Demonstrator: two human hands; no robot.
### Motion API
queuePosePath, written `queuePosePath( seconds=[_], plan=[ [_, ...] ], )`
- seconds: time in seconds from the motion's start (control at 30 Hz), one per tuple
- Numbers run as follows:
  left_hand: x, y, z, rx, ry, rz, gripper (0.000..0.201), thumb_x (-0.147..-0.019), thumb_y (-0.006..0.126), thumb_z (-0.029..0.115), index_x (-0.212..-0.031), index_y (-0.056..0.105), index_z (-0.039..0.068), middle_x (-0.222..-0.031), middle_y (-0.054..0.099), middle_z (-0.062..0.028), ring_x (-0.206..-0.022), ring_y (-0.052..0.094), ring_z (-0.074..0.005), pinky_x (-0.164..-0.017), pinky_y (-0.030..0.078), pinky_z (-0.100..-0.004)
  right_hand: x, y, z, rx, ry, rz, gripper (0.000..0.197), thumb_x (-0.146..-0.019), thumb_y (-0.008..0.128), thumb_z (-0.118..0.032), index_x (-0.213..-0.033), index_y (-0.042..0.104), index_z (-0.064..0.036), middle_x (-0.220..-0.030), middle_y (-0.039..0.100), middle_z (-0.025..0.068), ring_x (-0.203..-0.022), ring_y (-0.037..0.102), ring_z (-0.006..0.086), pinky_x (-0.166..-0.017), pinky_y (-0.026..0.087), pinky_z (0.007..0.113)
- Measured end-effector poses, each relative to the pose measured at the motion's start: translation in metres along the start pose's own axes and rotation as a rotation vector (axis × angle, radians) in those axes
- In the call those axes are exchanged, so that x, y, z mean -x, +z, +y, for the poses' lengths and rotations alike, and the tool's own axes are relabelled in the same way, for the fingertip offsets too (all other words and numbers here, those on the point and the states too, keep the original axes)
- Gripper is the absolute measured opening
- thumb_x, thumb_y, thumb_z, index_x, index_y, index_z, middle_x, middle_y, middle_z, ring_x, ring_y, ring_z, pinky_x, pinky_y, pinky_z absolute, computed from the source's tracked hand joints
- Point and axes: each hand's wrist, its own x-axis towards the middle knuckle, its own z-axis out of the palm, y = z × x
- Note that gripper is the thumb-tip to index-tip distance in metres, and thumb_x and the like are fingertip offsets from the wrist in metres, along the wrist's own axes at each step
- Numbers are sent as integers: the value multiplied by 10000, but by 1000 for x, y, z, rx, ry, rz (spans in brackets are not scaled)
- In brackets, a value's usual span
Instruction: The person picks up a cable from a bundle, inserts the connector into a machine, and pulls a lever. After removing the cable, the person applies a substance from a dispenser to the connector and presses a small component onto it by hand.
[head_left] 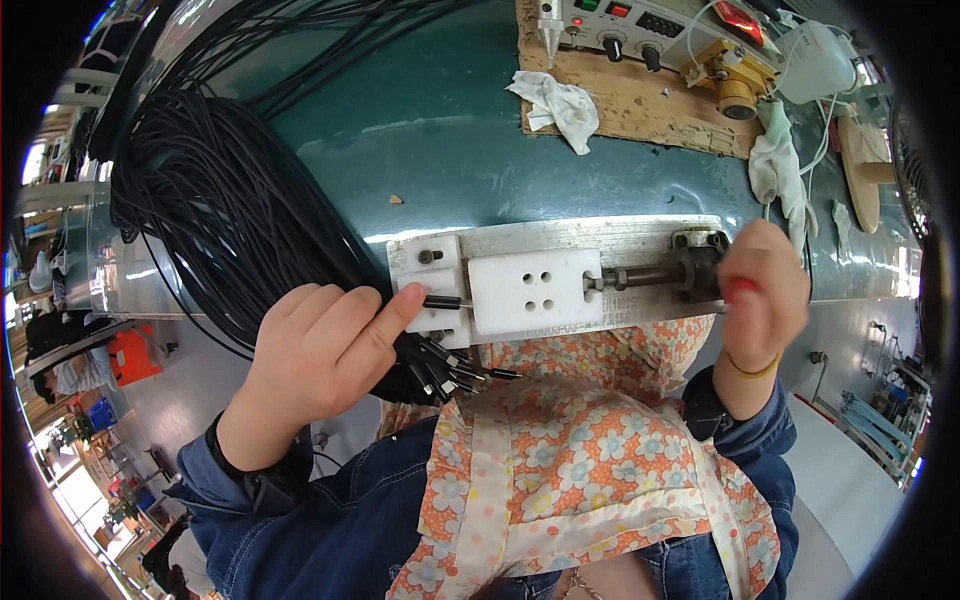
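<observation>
Left hand (325,350) pinching a black cable end (440,301) and pushing it into the white block (535,290) at the table edge, right hand (765,290) wrapping around a red handle (737,289), black cable bundle (210,200) lying beside the left hand.

white rag (556,106) – on cardboard (640,110) | control box (640,25) | white glove (778,165) – right of cardboard

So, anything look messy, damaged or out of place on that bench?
The brown board under the control box has a ragged, chipped front edge, and a crumpled white rag lies half off it. The white jig sits square.
</observation>
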Motion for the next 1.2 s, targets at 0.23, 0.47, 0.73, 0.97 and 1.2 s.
queuePosePath(
  seconds=[0.23, 0.47, 0.73, 0.97, 1.2],
  plan=[
    [-3, -3, -1, 139, -14, -42, 540, -554, 631, 47, -1089, 655, 114, -807, 507, -47, -603, 489, -178, -520, 395, -295, 8, -16, 9, -552, 233, 411, 229, -818, 492, -178, -663, 490, -9, -533, 435, 65, -500, 395, 187, -473, 289, 303],
    [-6, -6, 1, 227, -66, -54, 531, -557, 616, -1, -1076, 647, 106, -850, 532, -73, -617, 494, -205, -547, 390, -328, -8, -2, 0, 123, -86, -212, 244, -851, 463, -198, -687, 502, -22, -531, 436, 62, -489, 371, 179, -474, 288, 303],
    [-11, -2, -5, 202, -43, -29, 504, -536, 653, 67, -1038, 677, 111, -872, 553, -49, -639, 511, -194, -544, 389, -313, -13, 2, 0, 217, -39, -251, 185, -697, 607, -158, -619, 486, -41, -551, 440, 72, -491, 426, 246, -475, 336, 340],
    [-3, -15, -28, 615, -57, 76, 419, -615, 660, 44, -1033, 650, 69, -880, 573, -73, -700, 570, -247, -620, 455, -336, -16, -12, -13, -21, 187, -274, 164, -769, 555, -156, -676, 514, -28, -604, 473, 92, -546, 457, 278, -508, 355, 348],
    [-63, -6, -112, -36, -377, -144, 570, -685, 679, 119, -1226, 506, 78, -1153, 497, -128, -1047, 523, -324, -898, 439, -458, -56, 5, -20, -278, 25, -687, 173, -790, 635, -170, -726, 544, -38, -650, 529, 89, -587, 505, 293, -557, 419, 381]
  ],
)
